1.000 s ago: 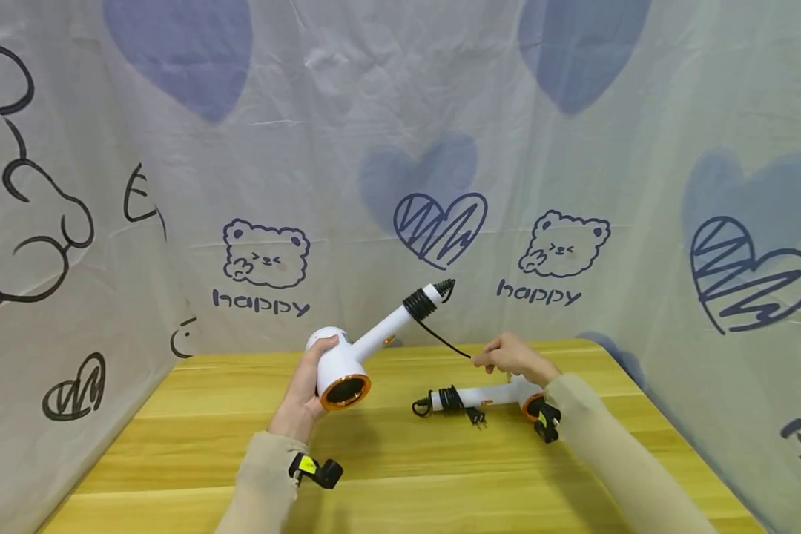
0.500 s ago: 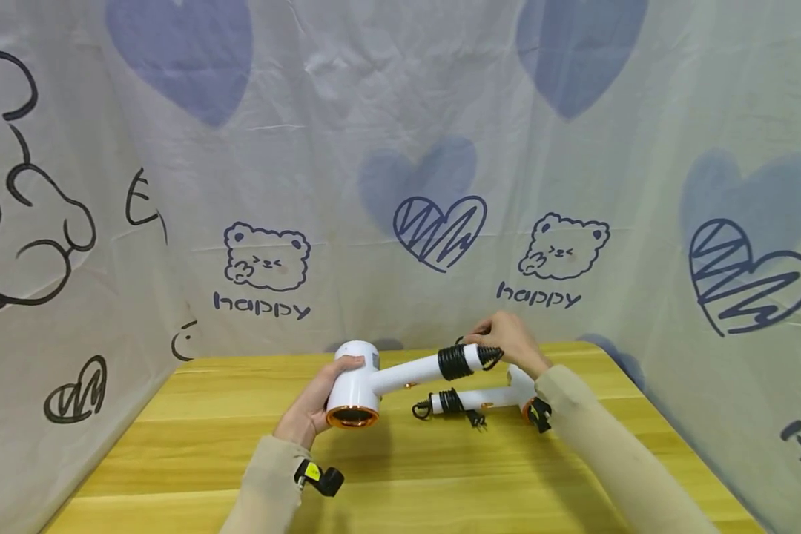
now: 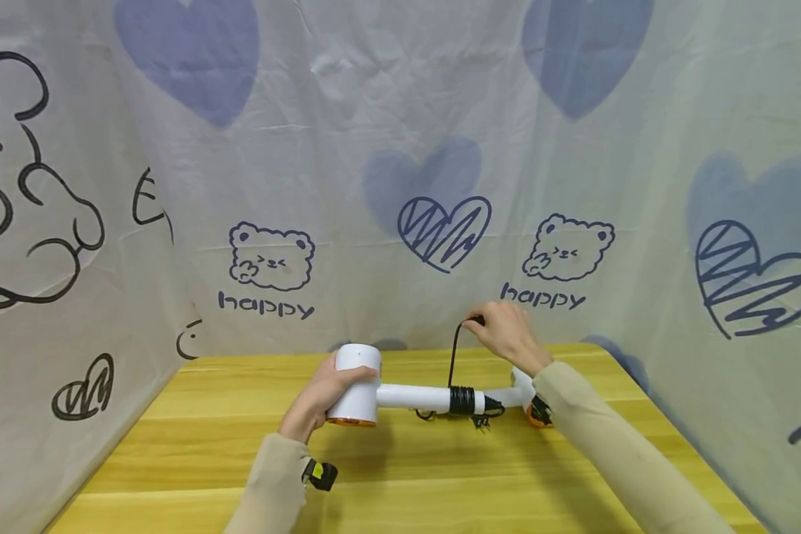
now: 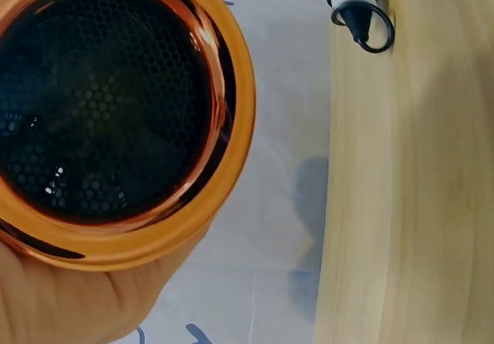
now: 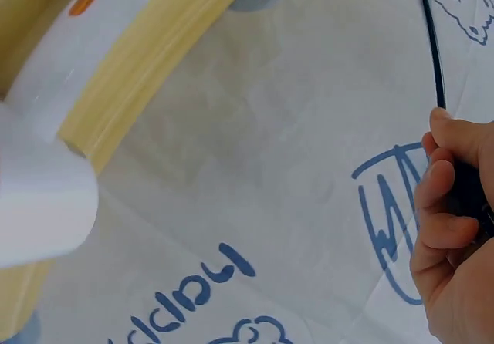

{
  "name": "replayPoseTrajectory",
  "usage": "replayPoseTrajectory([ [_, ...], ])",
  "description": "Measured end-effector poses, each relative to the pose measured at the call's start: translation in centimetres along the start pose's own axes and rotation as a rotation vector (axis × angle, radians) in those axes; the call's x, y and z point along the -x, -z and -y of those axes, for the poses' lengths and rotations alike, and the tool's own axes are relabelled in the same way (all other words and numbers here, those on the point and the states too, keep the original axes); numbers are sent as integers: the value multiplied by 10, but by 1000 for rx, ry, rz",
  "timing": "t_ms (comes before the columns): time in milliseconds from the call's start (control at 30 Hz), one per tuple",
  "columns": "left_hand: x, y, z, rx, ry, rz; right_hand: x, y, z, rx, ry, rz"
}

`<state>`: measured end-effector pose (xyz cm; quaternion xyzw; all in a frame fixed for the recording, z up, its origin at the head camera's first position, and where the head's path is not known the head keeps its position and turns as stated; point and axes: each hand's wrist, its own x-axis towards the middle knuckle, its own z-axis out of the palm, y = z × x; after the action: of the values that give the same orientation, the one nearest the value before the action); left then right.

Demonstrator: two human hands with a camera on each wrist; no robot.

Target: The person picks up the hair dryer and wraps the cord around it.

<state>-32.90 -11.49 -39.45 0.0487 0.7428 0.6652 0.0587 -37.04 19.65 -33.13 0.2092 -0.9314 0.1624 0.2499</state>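
My left hand (image 3: 325, 394) grips the head of a white hair dryer (image 3: 357, 378), holding it above the table with its handle pointing right. In the left wrist view, the dryer's orange-rimmed dark grille (image 4: 108, 105) fills the upper left. Black cord (image 3: 462, 400) is coiled round the end of the handle. Up above the coil, my right hand (image 3: 509, 334) pinches the free end of that cord, which runs taut down to the handle. The right wrist view shows the cord (image 5: 434, 51) entering between thumb and fingers, with a dark piece, probably the plug, in the palm.
Behind the held one, a second white hair dryer (image 3: 523, 384) lies on the wooden table (image 3: 400, 475), partly hidden by the handle and right arm. Its plug (image 3: 482, 423) shows below the handle. A white printed cloth (image 3: 347, 185) hangs behind and at both sides.
The dryer's handle has swung down from a tilt up to the right to nearly level, and its grille now faces downward. My right hand has risen, drawing the cord up from the coil.
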Motion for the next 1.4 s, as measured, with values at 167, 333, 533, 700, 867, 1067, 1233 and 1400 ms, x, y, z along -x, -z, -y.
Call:
replayPoseTrajectory([
  [167, 0, -3, 1, -86, -41, -82, -2, 4, 6, 16, 28, -42],
  [333, 1, -4, 2, -183, -130, -192, -2, 8, 15, 17, 49, -42],
  [533, -1, -5, 4, -221, -183, -379, 2, 15, 32, -24, 38, -24],
  [700, -2, -6, 3, -223, -226, -530, 5, 21, 44, -102, 8, 12],
  [867, -2, -6, -1, -145, -263, -667, 8, 23, 52, -170, -30, 39],
  [1067, -2, -6, -3, 65, -237, -715, 15, 16, 47, -294, -13, 155],
  [1233, -2, -8, -9, 288, -180, -653, 26, 10, 27, -533, -41, 298],
  [1400, -4, -10, -14, 403, -121, -577, 31, 10, 5, -822, -117, 532],
])
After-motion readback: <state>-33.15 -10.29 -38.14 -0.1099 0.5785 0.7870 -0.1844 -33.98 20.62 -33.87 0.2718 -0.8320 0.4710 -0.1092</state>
